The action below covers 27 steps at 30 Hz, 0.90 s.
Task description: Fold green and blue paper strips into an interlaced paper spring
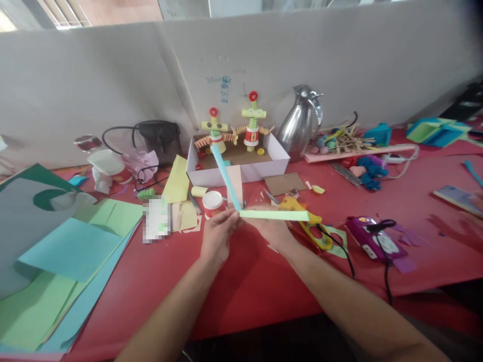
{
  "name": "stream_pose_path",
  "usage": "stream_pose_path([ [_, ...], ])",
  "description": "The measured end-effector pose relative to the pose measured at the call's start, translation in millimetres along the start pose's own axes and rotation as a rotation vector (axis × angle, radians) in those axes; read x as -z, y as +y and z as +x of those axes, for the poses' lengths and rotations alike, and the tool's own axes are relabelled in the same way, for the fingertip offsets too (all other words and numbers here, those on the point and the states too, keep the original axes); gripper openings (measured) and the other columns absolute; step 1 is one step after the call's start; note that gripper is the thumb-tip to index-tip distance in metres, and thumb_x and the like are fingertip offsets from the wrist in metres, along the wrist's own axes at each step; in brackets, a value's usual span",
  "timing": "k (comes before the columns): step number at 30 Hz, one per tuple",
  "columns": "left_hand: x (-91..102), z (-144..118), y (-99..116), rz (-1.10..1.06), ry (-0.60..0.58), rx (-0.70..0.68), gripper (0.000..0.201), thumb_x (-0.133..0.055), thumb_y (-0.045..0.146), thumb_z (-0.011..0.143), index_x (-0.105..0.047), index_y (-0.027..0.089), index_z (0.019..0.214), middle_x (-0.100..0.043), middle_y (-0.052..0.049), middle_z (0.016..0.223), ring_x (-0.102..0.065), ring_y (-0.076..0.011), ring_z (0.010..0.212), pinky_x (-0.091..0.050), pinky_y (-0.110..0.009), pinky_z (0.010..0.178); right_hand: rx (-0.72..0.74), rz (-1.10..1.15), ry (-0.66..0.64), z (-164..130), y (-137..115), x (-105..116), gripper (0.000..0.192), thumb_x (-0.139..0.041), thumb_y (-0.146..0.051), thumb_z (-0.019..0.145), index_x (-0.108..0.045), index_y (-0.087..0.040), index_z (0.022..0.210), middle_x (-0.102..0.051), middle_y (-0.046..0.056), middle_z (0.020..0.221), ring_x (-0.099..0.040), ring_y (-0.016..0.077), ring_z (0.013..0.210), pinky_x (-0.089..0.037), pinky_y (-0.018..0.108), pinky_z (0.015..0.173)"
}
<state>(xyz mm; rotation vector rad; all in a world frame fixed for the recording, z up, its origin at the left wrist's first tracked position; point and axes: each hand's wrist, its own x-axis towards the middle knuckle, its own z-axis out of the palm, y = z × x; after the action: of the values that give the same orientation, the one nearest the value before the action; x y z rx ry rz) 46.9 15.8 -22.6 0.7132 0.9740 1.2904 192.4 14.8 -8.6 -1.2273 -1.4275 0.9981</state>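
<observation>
My left hand is closed, with thumb and fingertips pinching the corner where two long paper strips meet. The light blue paper strip points up and away from that corner. To the right, the light green paper strip stretches across in front of my right hand. My right hand's fingers are bent toward the same corner and seem to grip the strips, partly hidden by the green one. Just behind my left hand stands a red and white paper cup. A yellow glue gun lies right of my right hand.
A white box holds two paper-cup figures. Beside it stands a steel jug. Coloured paper sheets cover the left side. A purple device with black cables lies at right. A person's hand is near a phone.
</observation>
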Motion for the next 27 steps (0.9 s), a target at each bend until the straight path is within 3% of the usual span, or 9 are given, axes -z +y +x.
stream_pose_path([
  [9,2.0,0,-4,0.105,0.027,-0.132,0.027,-0.084,0.033,0.066,-0.079,0.015,0.085,-0.069,-0.003,0.068,-0.058,-0.0112,0.064,-0.049,-0.028,0.07,-0.087,0.096,-0.082,0,-5,-1,0.015,-0.07,-0.036,0.08,-0.078,-0.023,0.081,-0.076,0.002,0.075,-0.07,0.0226,0.075,-0.054,0.039,0.074],
  [16,0.9,1,-7,0.094,0.101,-0.17,0.03,-0.084,0.034,0.065,-0.077,0.015,0.086,-0.073,-0.005,0.079,-0.066,-0.0162,0.079,-0.051,-0.03,0.078,0.059,0.048,-0.117,-1,-3,-2,0.014,-0.074,-0.031,0.078,-0.078,-0.028,0.091,-0.078,0.001,0.092,-0.07,0.0246,0.09,-0.054,0.041,0.084],
  [21,0.0,-2,-8,0.056,0.028,-0.174,0.024,-0.081,0.032,0.07,-0.076,0.016,0.086,-0.074,-0.005,0.08,-0.068,-0.0164,0.075,-0.053,-0.032,0.08,-0.01,0.171,-0.042,-3,1,-8,0.017,-0.071,-0.037,0.081,-0.078,-0.024,0.088,-0.077,0.002,0.083,-0.071,0.0234,0.082,-0.055,0.037,0.078],
  [27,-0.9,-3,8,0.031,-0.074,-0.081,0.019,-0.082,0.028,0.069,-0.077,0.016,0.084,-0.074,-0.005,0.079,-0.065,-0.0135,0.071,-0.053,-0.027,0.074,-0.067,0.209,-0.071,0,-2,-3,0.019,-0.07,-0.037,0.081,-0.077,-0.02,0.081,-0.074,0.001,0.072,-0.069,0.0213,0.077,-0.052,0.032,0.073],
])
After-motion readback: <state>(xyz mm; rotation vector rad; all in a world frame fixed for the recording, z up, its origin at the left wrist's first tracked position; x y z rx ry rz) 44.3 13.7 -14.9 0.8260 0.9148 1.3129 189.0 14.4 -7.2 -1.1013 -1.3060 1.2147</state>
